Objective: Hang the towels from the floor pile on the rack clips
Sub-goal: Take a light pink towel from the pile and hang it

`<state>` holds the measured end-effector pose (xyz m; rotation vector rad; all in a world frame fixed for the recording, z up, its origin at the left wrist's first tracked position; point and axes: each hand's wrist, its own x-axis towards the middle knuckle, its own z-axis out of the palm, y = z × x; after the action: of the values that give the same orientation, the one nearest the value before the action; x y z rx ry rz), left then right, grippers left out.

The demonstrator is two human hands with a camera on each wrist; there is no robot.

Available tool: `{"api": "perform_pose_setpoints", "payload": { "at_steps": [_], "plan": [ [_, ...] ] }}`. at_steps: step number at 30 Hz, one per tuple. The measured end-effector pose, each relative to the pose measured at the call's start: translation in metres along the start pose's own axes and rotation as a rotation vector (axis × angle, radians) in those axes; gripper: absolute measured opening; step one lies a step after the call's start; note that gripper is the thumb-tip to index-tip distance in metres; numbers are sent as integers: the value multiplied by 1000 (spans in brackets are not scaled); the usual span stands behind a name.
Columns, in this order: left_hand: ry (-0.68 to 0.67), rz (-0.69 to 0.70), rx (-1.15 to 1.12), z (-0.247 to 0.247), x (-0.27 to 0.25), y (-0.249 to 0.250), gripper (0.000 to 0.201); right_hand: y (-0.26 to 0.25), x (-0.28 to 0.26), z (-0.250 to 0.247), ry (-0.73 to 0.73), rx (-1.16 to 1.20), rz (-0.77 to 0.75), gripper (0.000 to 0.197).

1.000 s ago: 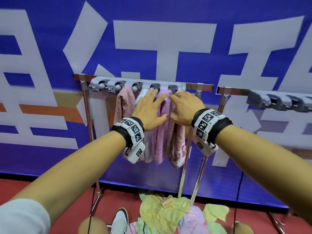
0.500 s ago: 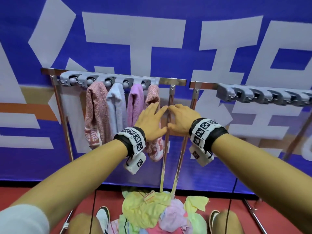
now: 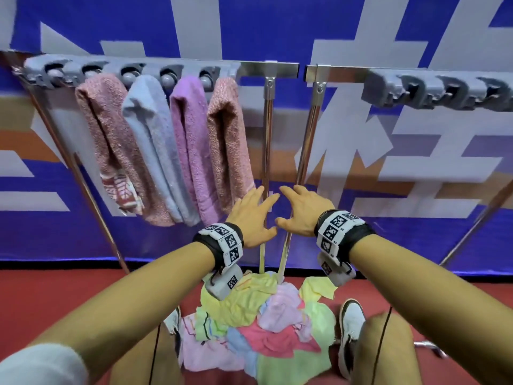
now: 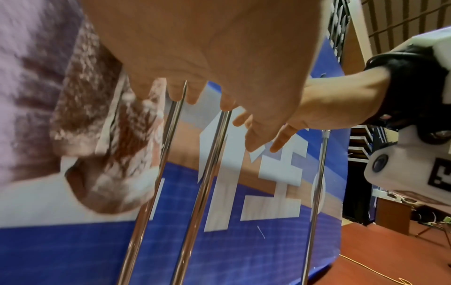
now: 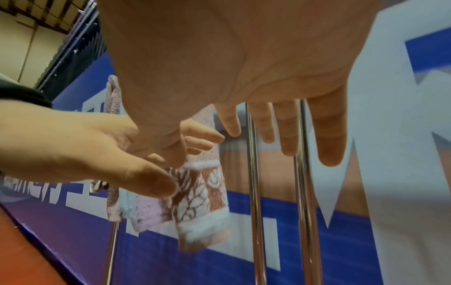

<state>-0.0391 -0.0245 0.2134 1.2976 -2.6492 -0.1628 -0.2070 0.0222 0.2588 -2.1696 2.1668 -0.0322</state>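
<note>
In front of the blue banner with large white characters, seen from the head camera, four towels are hung from the grey plastic clip strip on the left chrome rack: a speckled pink terry towel, a pale blue towel, a purple towel and a second speckled pink towel. A second grey clip strip is seen on the right rack with nothing hung from it. The left hand and the right hand are held side by side before the two upright chrome poles, fingers spread wide and nothing held. On the red floor, the jumbled pile of yellow, pink, green and blue towels is seen between two white shoes.

From the left wrist, the left hand's fingers are seen straight and apart, with the chrome poles behind them and the patterned hem of the pink towel just beside.

From the right wrist, the right hand's fingers are extended and splayed, and the left hand's open thumb lies close below.
</note>
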Motion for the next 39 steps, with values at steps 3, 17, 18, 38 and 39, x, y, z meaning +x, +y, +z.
{"api": "perform_pose_setpoints", "payload": {
  "at_steps": [3,17,18,38,39],
  "plan": [
    [-33,35,-92,28,2,-2,86,10,6,30,-59,35,19,87],
    [-47,-159,-552,158,17,1,74,65,35,200,-350,281,140,82],
    [-48,-191,-582,169,15,-2,74,66,37,213,-372,288,141,79],
    [-235,-552,-556,305,-25,-97,75,51,73,428,-728,292,181,65],
    [-261,-567,-537,309,-27,-100,76,50,71,439,-753,278,193,68]
  ]
}}
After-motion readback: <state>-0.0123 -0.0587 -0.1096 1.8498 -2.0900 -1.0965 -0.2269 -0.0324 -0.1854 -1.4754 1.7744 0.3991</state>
